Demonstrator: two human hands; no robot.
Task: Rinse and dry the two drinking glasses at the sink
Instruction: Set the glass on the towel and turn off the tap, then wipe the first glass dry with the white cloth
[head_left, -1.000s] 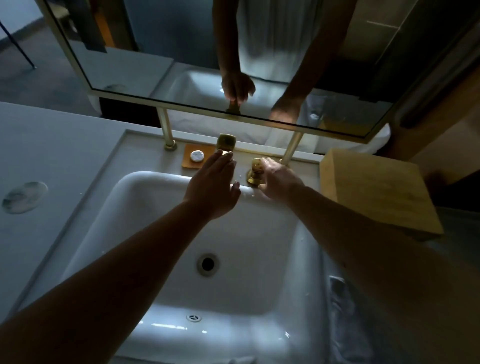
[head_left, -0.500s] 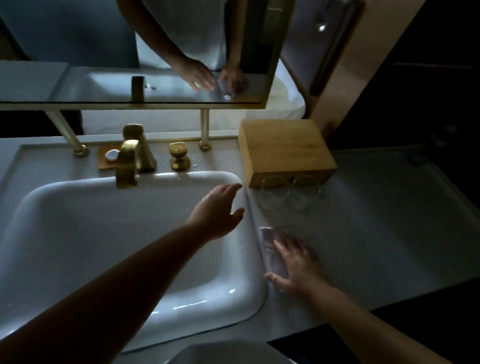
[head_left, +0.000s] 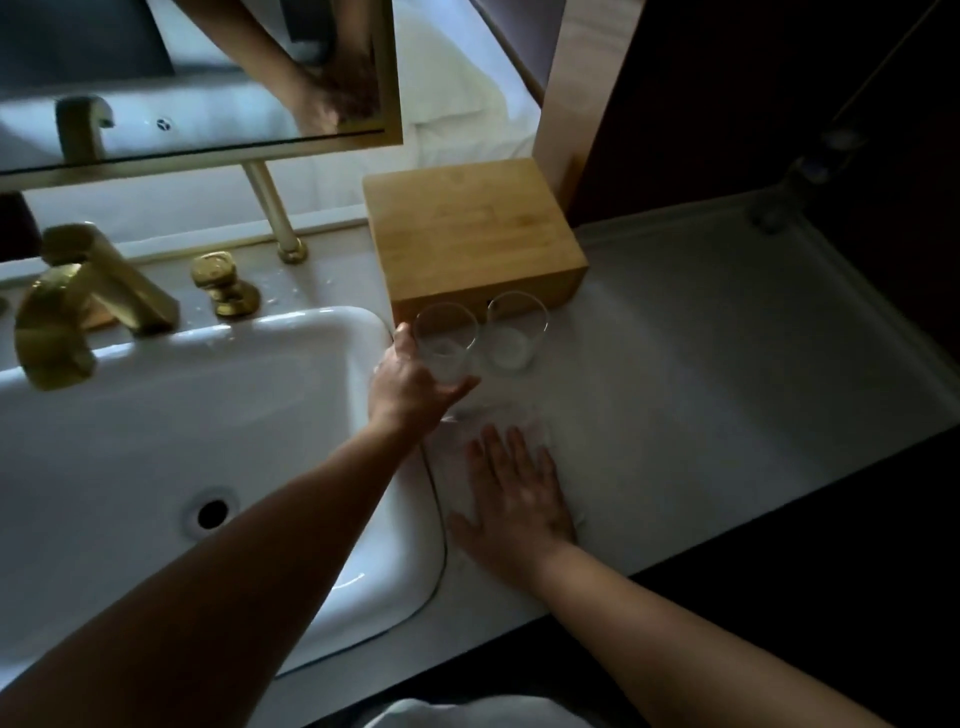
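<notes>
Two clear drinking glasses stand upright side by side on the white counter, just in front of a wooden box. My left hand (head_left: 410, 384) wraps around the left glass (head_left: 447, 343), thumb on its far side and fingers under its near side. The right glass (head_left: 514, 332) stands free beside it, nearly touching. My right hand (head_left: 514, 499) lies flat, fingers spread, on a pale folded cloth (head_left: 540, 431) on the counter right of the sink (head_left: 208, 415). The brass faucet (head_left: 67, 306) arches over the basin at the far left.
The wooden box (head_left: 472, 234) sits behind the glasses. A brass tap handle (head_left: 221, 283) and a mirror post (head_left: 275, 218) stand behind the basin. The counter (head_left: 701, 364) stretches right to a raised edge, dark beyond. The drain (head_left: 212, 513) is in the basin floor.
My left hand left the faucet area, crossed right over the basin rim and closed around the left glass. My right hand dropped from the tap handle onto the cloth. The view swung right.
</notes>
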